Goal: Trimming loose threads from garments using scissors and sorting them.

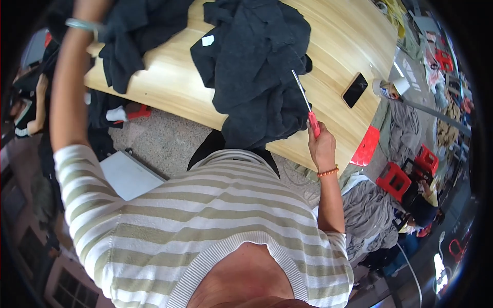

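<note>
A dark garment lies crumpled on the wooden table in front of me, with a small white tag beside its left part. My right hand, with an orange bead bracelet at the wrist, is closed around a red-handled tool near the garment's right edge. The tool's long thin metal shaft points forward and a little left over the cloth; its exact kind is unclear. Far to the left, my left hand reaches beside a second dark garment. Blur and the picture's edge hide its fingers.
Right of the garment, a black-screened phone rests on the wooden table. A cup-like container stands at the table's right edge. Red stools and grey cloth piles lie beyond. Another person's arm shows at left.
</note>
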`<state>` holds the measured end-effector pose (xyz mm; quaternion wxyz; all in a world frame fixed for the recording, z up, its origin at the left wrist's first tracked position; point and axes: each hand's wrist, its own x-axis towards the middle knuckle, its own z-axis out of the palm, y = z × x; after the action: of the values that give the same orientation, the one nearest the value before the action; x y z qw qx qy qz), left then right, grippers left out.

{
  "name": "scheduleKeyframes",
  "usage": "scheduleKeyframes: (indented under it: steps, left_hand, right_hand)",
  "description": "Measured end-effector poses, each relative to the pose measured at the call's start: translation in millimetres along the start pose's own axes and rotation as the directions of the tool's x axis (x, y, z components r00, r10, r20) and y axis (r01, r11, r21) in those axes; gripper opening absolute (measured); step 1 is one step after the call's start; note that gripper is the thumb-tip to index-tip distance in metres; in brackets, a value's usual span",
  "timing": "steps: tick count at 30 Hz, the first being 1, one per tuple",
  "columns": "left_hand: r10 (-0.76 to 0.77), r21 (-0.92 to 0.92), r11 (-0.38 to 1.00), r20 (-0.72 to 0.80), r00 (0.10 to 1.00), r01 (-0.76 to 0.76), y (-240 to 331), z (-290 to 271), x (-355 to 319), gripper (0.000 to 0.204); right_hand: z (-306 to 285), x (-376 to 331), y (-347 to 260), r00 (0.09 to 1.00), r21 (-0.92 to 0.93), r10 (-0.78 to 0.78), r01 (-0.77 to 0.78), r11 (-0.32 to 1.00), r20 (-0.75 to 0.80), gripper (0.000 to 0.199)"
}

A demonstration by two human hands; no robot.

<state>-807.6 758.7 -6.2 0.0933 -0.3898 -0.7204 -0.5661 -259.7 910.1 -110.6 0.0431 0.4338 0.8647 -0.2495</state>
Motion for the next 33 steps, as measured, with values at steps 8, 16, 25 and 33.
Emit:
scheduleKeyframes:
  steps: [8, 16, 25, 33]
  left_hand:
    - [-0.016, 0.404, 0.887, 0.510, 0.860, -0.222, 98.6, 228.2, -223.4, 0.074]
    - [-0.216, -0.057, 0.914, 0.769, 0.602, 0.401, 135.2, 220.1, -242.5, 0.007]
    - [-0.079, -0.063, 0.895, 0.952, 0.297, 0.442, 216.5, 166.7, -345.8, 0.013]
    - [-0.124, 0.446, 0.783, 0.794, 0.594, -0.433, 197.0, 208.8, -342.8, 0.098]
  right_hand:
    - [-6.5, -1.0, 31.6, 0.998, 0.078, 0.010, -0.004, 0.997, -0.070, 0.038]
    - [-20.1, -29.5, 81.8, 0.995, 0.301, 0.070, -0.088, 0.949, 0.071, 0.030]
    - [-20.4, -6.3, 98.7, 0.998, 0.528, -0.024, -0.010, 0.849, 0.058, 0.030]
    - [-8.7, -13.6, 87.4, 0.987, 0.514, -0.060, -0.025, 0.858, 0.148, 0.031]
